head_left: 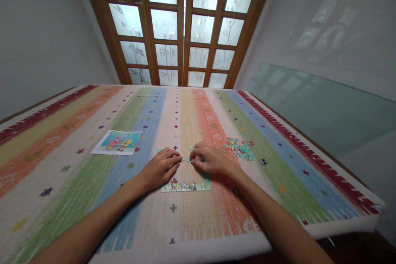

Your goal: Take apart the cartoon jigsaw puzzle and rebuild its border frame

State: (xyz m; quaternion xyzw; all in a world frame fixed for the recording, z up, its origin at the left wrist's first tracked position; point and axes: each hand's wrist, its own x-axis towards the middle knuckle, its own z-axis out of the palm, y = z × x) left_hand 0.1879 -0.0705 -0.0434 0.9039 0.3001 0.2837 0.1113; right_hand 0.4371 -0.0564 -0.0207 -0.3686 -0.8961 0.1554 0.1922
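Note:
My left hand (pixel 165 167) pinches a small pale jigsaw piece (pixel 182 159) between thumb and fingertips. Facing it, a little to the right, my right hand (pixel 206 157) has its fingers closed on a teal jigsaw piece (pixel 189 160). A narrow gap separates the two pieces. Nearer to me lies a joined strip of jigsaw pieces (pixel 185 187), its straight edge towards me. A few teal pieces show partly behind and under my hands. A heap of loose jigsaw pieces (pixel 239 148) lies to the right of my right hand.
A printed cartoon picture (pixel 117 142) lies flat at the left on a striped tablecloth (pixel 139 222) that covers the table. Wooden doors with glass panes (pixel 182 29) stand beyond the far edge. A greenish glass panel (pixel 318 99) leans by the right wall.

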